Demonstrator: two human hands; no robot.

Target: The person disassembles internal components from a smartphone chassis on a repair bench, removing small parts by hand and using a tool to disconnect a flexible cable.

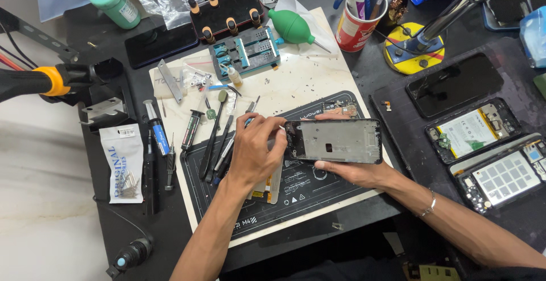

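Two hands meet over the dark work mat (318, 198) at the middle of the bench (131, 224). The right hand (355, 173) cups a stripped phone frame (335, 140) from beneath, fingers closed under its lower edge, holding it flat and just above the mat. The left hand (256, 150) is curled, fingertips pinched at the frame's left end; whether a small tool or part sits in that pinch I cannot tell. Judgement: fine work at the frame's camera-end corner is in hand, and the next move calls for a steady support grip and a light, precise touch. Left of the hands lie screwdrivers and picks (216, 139). Beyond, a green air blower (291, 26) and a red cup of tools (357, 28). At right, opened phones (475, 130).
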